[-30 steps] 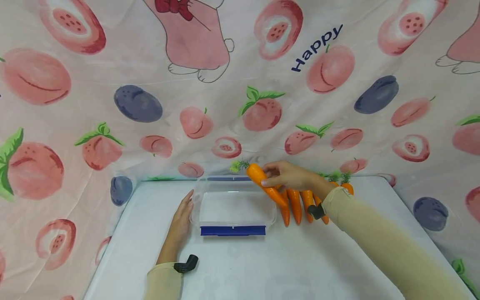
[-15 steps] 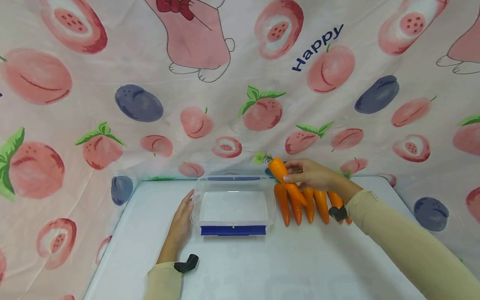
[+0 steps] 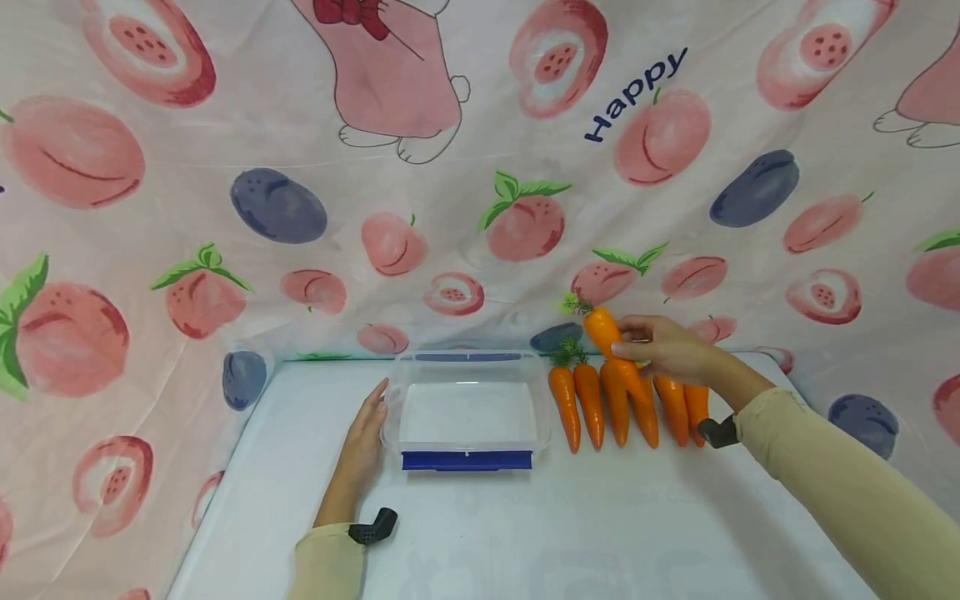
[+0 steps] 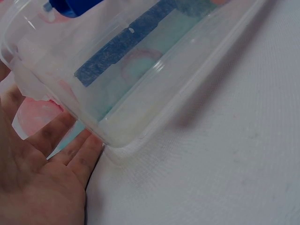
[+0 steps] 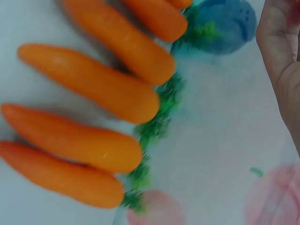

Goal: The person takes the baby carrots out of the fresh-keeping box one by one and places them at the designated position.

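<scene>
A carrot (image 3: 602, 331) with a green leafy top is pinched between the thumb and fingers of my right hand (image 3: 666, 348). It is tilted, in front of part of a row of several carrots (image 3: 565, 407). At the right edge of the right wrist view only part of my right hand (image 5: 283, 70) shows; the held carrot is out of sight there. My left hand (image 3: 364, 435) lies against the left side of a clear plastic box (image 3: 546, 417). Its fingers are fairly straight and touch the wall of the box (image 4: 140, 124) near a bottom corner in the left wrist view.
Blue latch flaps (image 3: 467, 460) run along the front and back of the box. The carrots lie side by side on the white table (image 3: 465, 533), tips towards me. A fruit-print cloth (image 3: 435, 200) hangs behind the table.
My right hand has moved to the right with the carrot, from beside the box's right edge to over the middle of the row. The left hand and box stay put.
</scene>
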A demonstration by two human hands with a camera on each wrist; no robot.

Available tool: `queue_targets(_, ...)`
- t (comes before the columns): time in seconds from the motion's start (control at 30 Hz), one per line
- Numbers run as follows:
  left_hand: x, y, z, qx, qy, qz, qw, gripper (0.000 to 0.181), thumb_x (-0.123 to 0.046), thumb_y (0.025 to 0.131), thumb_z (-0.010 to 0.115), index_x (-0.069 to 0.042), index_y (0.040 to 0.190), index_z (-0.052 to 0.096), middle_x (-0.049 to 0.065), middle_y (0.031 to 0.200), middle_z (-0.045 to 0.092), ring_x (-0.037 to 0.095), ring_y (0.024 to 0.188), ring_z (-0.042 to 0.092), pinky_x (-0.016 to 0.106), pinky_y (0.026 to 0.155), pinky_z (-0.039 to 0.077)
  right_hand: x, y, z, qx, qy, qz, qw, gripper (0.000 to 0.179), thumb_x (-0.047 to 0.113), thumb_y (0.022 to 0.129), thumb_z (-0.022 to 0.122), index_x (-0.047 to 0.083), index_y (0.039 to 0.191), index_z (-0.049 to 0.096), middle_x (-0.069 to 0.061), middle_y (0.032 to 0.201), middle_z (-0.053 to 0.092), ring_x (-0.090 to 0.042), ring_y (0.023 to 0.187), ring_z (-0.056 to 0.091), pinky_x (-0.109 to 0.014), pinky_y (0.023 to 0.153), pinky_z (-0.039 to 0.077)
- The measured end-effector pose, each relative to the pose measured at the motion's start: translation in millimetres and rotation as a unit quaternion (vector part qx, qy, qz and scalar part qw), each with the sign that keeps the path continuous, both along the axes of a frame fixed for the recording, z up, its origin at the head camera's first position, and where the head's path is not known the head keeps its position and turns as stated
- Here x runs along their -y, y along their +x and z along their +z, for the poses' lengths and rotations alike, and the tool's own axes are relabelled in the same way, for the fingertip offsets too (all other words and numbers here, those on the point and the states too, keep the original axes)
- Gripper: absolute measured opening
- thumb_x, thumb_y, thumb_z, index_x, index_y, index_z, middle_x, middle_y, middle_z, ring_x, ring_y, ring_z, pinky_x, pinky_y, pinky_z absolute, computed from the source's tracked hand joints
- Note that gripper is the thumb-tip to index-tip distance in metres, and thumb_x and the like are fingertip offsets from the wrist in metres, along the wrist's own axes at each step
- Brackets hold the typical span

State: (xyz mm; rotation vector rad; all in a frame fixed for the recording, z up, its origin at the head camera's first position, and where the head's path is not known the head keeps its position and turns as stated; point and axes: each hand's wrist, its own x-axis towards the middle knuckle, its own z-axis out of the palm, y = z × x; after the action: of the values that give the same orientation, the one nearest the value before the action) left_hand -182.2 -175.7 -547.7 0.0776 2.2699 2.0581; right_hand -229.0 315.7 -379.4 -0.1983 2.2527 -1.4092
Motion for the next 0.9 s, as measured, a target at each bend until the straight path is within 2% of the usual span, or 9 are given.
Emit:
queue_targets(0.2, -0.7, -0.6, -0.6, -0.003, -0.004, 0.003, 1.0000, 0.050, -0.048, 0.109, 0.037, -0.037, 0.159, 0.034, -0.001, 0.169, 0.027, 0.026, 0.158, 0.021, 0.052, 0.129, 0.016, -29, 4.3, -8.2, 0.001, -0.006, -0.029, 0.9996, 0.063, 0.031, 0.102, 0.064, 0.001, 0.150, 0.036, -0.017, 0.131, 0.049, -0.028, 0.113, 0.059, -0.048, 0.096, 0.058)
queue_targets(0.43, -0.5, -0.3, 0.2, 0.003, -0.002, 0.004, 1.0000, 0.049, -0.046, 0.110, 0.037, -0.037, 0.159, 0.034, -0.002, 0.169, 0.027, 0.025, 0.158, 0.020, 0.052, 0.129, 0.015, -61, 7.9, -13.4, -0.016, 0.009, -0.054, 0.9984, 0.068, 0.032, 0.105, 0.059, -0.001, 0.156, 0.028, -0.019, 0.142, 0.046, -0.019, 0.115, 0.059, -0.055, 0.100, 0.055)
queue_targets(0.6, 0.0, 0.8, 0.7, 0.004, 0.009, 0.000, 1.0000, 0.050, -0.045, 0.110, 0.037, -0.035, 0.159, 0.033, -0.001, 0.169, 0.027, 0.024, 0.157, 0.021, 0.051, 0.129, 0.016, -82, 9.0, -16.5, -0.019, 0.005, -0.079, 0.9966, 0.069, 0.033, 0.105, 0.058, -0.002, 0.156, 0.027, -0.009, 0.136, 0.051, -0.010, 0.110, 0.062, -0.059, 0.101, 0.054)
queue_targets(0.9, -0.9, 0.4, 1.9, 0.001, 0.010, 0.000, 1.0000, 0.051, -0.045, 0.110, 0.037, -0.033, 0.160, 0.033, 0.002, 0.169, 0.027, 0.027, 0.157, 0.021, 0.051, 0.129, 0.017, -113, 13.1, -27.8, -0.005, 0.014, -0.124, 0.9922, 0.077, 0.040, 0.104, 0.059, 0.004, 0.160, 0.020, -0.003, 0.137, 0.046, -0.007, 0.110, 0.058, -0.065, 0.104, 0.048)
